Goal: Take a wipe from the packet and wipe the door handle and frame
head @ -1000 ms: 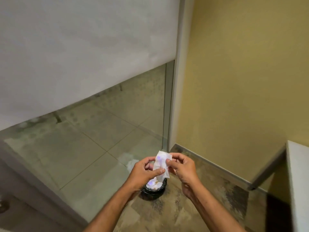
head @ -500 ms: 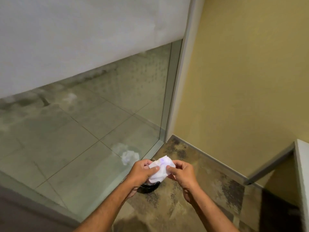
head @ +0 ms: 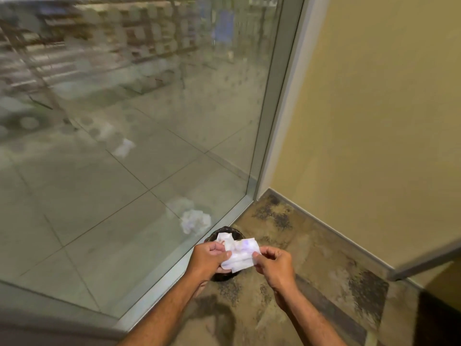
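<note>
A white crumpled wipe [head: 239, 253] is stretched between both my hands at the lower middle of the view. My left hand [head: 208, 257] pinches its left end and my right hand [head: 274, 267] pinches its right end. Beneath them a small black bin [head: 219, 277] stands on the floor, mostly hidden by my hands and the wipe. The grey metal frame [head: 282, 96] of the glass panel runs upright just right of centre. No door handle and no packet are in view.
A large glass panel [head: 124, 146] fills the left side, showing blurred shelves and tiled floor beyond, plus the wipe's reflection. A yellow wall [head: 374, 108] stands at the right. Brown patterned floor [head: 311, 258] lies below. A grey bar [head: 424, 264] juts in from the lower right.
The view has swung so the white blind is gone from the top and shelves show through the glass. The wipe is now pulled out wider between my hands.
</note>
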The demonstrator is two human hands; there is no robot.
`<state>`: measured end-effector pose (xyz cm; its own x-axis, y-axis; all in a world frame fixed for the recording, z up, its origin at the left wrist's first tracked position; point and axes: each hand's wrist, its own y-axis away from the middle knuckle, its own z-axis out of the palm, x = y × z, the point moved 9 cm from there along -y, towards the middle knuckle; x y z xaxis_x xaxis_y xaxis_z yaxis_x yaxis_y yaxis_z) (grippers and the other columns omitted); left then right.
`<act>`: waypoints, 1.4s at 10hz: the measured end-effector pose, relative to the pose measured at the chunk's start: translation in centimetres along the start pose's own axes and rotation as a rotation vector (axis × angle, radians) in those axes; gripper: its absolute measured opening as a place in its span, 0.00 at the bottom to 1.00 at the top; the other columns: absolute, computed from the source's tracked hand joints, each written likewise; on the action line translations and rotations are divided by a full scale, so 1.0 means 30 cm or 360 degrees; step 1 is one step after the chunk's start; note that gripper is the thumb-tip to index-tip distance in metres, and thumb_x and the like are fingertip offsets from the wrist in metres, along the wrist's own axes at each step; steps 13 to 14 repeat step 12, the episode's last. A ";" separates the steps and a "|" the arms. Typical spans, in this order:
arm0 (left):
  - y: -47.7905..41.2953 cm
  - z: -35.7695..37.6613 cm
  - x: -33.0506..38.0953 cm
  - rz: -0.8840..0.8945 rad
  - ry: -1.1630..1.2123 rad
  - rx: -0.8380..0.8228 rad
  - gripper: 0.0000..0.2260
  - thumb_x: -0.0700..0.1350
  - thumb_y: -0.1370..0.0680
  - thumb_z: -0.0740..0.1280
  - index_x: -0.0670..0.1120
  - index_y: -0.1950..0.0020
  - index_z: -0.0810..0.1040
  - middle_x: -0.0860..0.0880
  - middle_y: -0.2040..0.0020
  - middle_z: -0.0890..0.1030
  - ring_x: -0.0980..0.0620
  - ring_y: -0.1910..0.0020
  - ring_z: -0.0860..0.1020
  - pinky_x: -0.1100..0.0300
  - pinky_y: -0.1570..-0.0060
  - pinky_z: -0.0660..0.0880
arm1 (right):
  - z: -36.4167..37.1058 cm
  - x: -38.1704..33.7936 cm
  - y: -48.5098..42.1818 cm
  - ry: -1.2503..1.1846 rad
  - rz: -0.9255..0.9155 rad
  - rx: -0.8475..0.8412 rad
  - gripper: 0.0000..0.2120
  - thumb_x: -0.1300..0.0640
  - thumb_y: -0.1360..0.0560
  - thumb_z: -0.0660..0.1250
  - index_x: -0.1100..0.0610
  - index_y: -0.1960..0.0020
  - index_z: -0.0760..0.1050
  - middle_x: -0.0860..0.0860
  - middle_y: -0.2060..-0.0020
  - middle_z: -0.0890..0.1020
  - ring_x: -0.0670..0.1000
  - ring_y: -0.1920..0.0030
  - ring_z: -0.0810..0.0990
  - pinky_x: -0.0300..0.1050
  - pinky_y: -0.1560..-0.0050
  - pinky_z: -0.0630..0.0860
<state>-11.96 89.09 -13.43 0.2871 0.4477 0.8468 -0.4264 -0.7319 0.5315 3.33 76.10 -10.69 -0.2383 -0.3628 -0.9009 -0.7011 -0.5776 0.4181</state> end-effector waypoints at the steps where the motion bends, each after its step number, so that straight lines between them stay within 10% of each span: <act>1: -0.052 -0.014 -0.053 -0.0033 -0.0039 0.0034 0.03 0.32 0.24 0.73 0.37 0.53 0.80 0.37 0.52 0.82 0.42 0.56 0.81 0.59 0.68 0.84 | 0.012 0.040 -0.042 0.0054 -0.0022 0.0069 0.09 0.69 0.25 0.70 0.60 0.61 0.85 0.64 0.66 0.85 0.55 0.67 0.75 0.51 0.62 0.72; 6: -0.357 -0.081 -0.184 0.0448 -0.0309 0.0271 0.10 0.38 0.28 0.78 0.52 0.64 0.84 0.51 0.64 0.85 0.51 0.63 0.82 0.62 0.58 0.79 | 0.131 0.190 -0.251 0.0819 -0.0494 0.0306 0.10 0.61 0.27 0.70 0.51 0.51 0.88 0.42 0.64 0.85 0.40 0.65 0.81 0.37 0.68 0.73; 8: -0.506 -0.097 -0.255 0.0515 -0.0350 0.0338 0.06 0.40 0.27 0.77 0.50 0.60 0.85 0.52 0.64 0.85 0.54 0.64 0.81 0.72 0.67 0.74 | 0.199 0.269 -0.377 0.0894 -0.0523 0.0294 0.12 0.62 0.27 0.68 0.50 0.52 0.87 0.47 0.64 0.88 0.50 0.64 0.85 0.45 0.63 0.83; 11: -0.773 -0.034 -0.400 0.0476 -0.0380 0.0136 0.20 0.39 0.22 0.73 0.40 0.31 0.79 0.43 0.36 0.84 0.49 0.40 0.82 0.60 0.40 0.76 | 0.225 0.409 -0.623 0.0713 -0.0389 0.0371 0.12 0.65 0.26 0.69 0.55 0.46 0.85 0.51 0.54 0.88 0.45 0.62 0.84 0.41 0.61 0.82; 12: -0.788 -0.042 -0.469 0.0441 -0.0491 0.0163 0.23 0.40 0.22 0.72 0.38 0.27 0.75 0.41 0.30 0.80 0.46 0.32 0.80 0.60 0.33 0.73 | 0.202 0.485 -0.660 0.0674 -0.0346 0.0383 0.19 0.67 0.23 0.66 0.58 0.33 0.78 0.54 0.38 0.83 0.46 0.52 0.83 0.42 0.51 0.82; 14: -0.788 -0.042 -0.469 0.0441 -0.0491 0.0163 0.23 0.40 0.22 0.72 0.38 0.27 0.75 0.41 0.30 0.80 0.46 0.32 0.80 0.60 0.33 0.73 | 0.202 0.485 -0.660 0.0674 -0.0346 0.0383 0.19 0.67 0.23 0.66 0.58 0.33 0.78 0.54 0.38 0.83 0.46 0.52 0.83 0.42 0.51 0.82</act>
